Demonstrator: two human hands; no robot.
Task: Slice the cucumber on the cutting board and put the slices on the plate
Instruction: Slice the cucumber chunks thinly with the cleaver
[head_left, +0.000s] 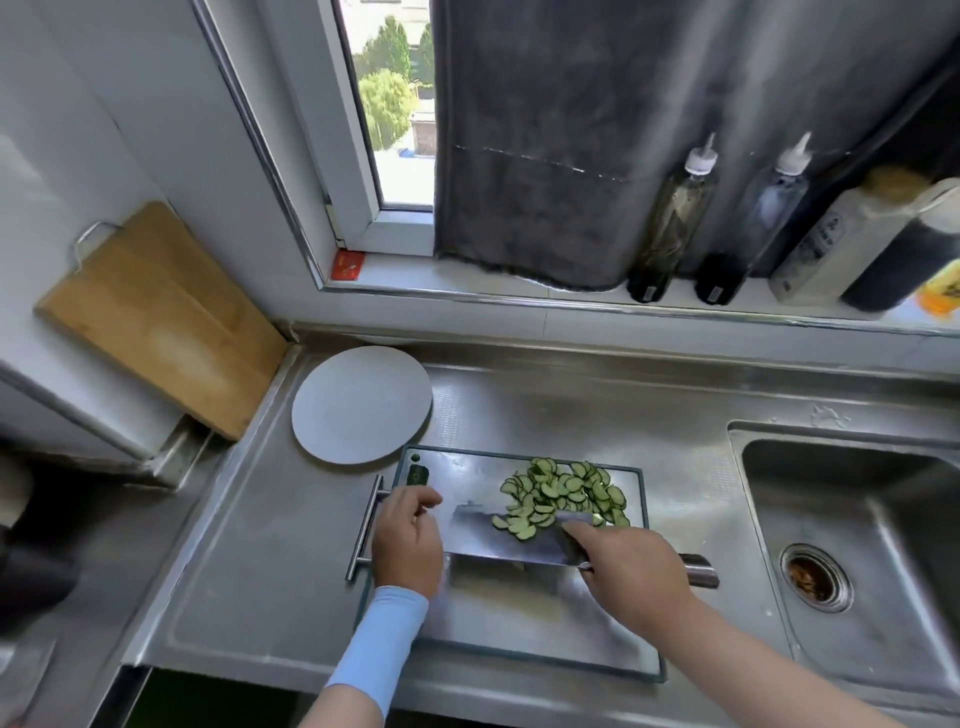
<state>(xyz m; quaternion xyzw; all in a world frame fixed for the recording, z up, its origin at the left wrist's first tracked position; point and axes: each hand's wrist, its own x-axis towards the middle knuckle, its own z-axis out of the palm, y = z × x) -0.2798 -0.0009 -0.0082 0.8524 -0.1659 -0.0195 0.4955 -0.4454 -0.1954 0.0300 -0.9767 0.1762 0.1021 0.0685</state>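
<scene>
few cucumber slices (566, 493) ride the cleaver (509, 543)'s flat blade; most lie heaped on the cutting board (519, 623) just beyond the right hand (634, 577) gripping its handle. any tilt toward the plate (361, 405) could spill them onto the surface (260, 545). the left hand (408, 540), loosely curled and empty, hovers beside the cucumber end (418, 474).

Your slices (566, 493) are pale green with dark green rims, and the stub (418, 474) is dark green. Your board (519, 623) is shiny grey with a dark teal border, and the cleaver (498, 543) is silver. The plate (362, 405) is plain white. Your left sleeve (379, 644) is light blue. The bench (270, 545) is silver steel with a fine dotted strip. The curtain (545, 156) is mottled dark grey, the wooden board (161, 322) honey tan.
</scene>
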